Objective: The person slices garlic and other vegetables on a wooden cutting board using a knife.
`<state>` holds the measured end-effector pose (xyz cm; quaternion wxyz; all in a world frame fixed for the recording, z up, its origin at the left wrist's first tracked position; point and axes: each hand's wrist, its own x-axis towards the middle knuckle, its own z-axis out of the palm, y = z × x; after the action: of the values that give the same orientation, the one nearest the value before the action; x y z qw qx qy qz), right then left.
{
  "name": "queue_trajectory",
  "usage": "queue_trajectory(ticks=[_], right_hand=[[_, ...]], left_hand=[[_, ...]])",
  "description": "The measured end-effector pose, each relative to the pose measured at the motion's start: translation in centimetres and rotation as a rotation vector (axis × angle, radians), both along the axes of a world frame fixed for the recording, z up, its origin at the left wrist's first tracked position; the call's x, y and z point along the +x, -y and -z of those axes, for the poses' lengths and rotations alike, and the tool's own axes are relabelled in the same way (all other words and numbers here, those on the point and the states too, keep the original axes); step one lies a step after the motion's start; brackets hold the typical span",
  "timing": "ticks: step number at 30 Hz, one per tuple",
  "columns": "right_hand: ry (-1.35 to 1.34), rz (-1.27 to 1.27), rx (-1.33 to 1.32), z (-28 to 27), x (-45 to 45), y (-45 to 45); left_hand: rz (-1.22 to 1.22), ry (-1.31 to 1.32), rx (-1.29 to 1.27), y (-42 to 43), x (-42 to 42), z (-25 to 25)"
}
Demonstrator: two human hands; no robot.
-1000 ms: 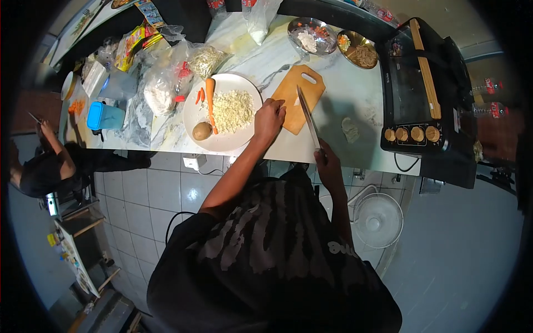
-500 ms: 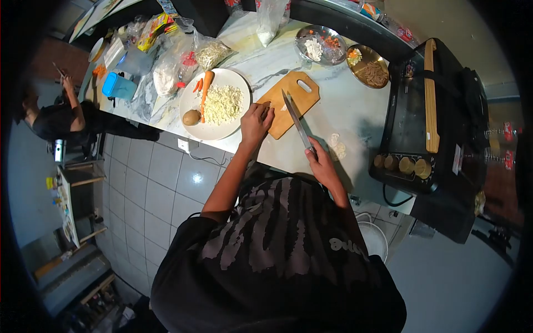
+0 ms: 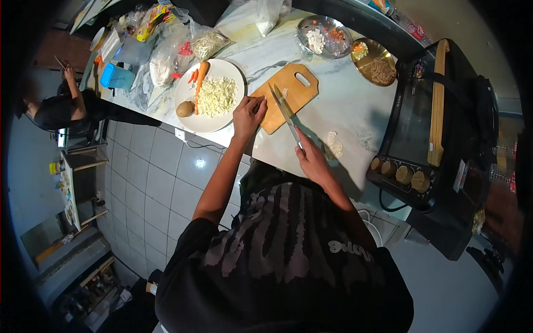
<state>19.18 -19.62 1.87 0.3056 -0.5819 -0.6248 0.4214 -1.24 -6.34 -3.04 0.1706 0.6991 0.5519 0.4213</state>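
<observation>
Your widest opening is the bare worktop (image 3: 358,116) between the cutting board (image 3: 305,99) and the toaster oven (image 3: 408,127), broken only by a few pale scraps (image 3: 334,145) near its front. To the left, the round plate (image 3: 225,117) sits close to the board and narrows your passage, while two metal dishes (image 3: 345,51) (image 3: 363,65) block the way toward the back.

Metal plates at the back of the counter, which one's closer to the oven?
The smaller, gold-toned plate, with brown strips on it, sits right beside the oven; the larger, silvery plate is farther off.
</observation>
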Motion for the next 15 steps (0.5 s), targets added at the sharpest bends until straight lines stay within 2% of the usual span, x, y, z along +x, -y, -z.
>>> queue_trajectory(ticks=[8, 9, 12, 15], right_hand=[[0.019, 0.069, -0.030, -1.3, -2.8, 0.2], [0.006, 0.087, 0.019, -1.1, -3.3, 0.1], [-0.014, 0.138, 0.039, -0.6, -4.8, -0.4], [-0.007, 0.232, -0.014, -1.0, -6.4, -0.6]], left_hand=[[0.203, 0.060, -0.282, -3.0, -1.9, -0.4], [0.222, 0.133, -0.424, -3.2, -2.0, -0.7], [0.253, 0.110, -0.512, -4.0, -2.3, -1.4], [0.313, 0.067, -0.446, -4.3, -2.6, -2.2]])
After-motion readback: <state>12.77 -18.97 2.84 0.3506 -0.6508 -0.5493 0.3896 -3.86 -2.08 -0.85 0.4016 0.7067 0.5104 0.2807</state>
